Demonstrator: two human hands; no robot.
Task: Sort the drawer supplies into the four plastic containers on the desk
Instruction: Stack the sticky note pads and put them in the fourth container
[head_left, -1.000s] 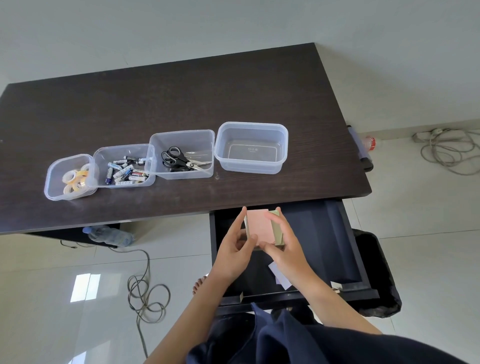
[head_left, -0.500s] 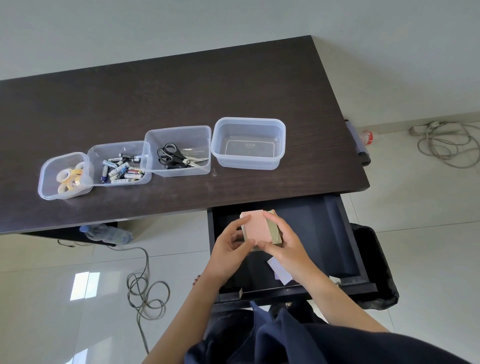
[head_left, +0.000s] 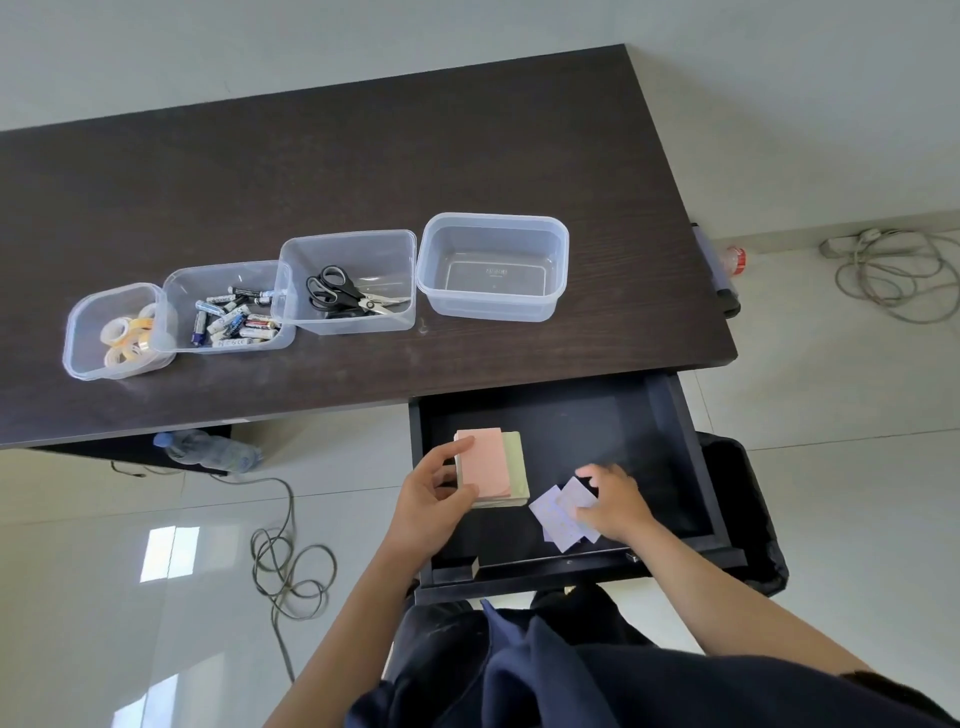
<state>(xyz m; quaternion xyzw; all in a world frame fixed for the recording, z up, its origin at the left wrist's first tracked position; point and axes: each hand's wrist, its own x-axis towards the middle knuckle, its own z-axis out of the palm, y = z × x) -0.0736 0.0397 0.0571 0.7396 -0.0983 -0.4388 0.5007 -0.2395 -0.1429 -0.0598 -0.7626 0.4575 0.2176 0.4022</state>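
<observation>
Pale tiled floor surrounds the open drawer (head_left: 675, 467) at six o'clock. Inside it, the left hand (head_left: 431, 499) pinches a sticky-note stack (head_left: 491, 467); the right hand (head_left: 613, 501) presses curled fingers on loose lilac slips (head_left: 561, 512), which may scatter. At twelve o'clock on the tabletop (head_left: 363, 156), the empty container (head_left: 492, 266) waits.

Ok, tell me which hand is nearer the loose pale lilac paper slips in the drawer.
Right. The right hand rests on the loose pale lilac paper slips; the left hand grips the pink and green sticky-note stack off to their left.
</observation>
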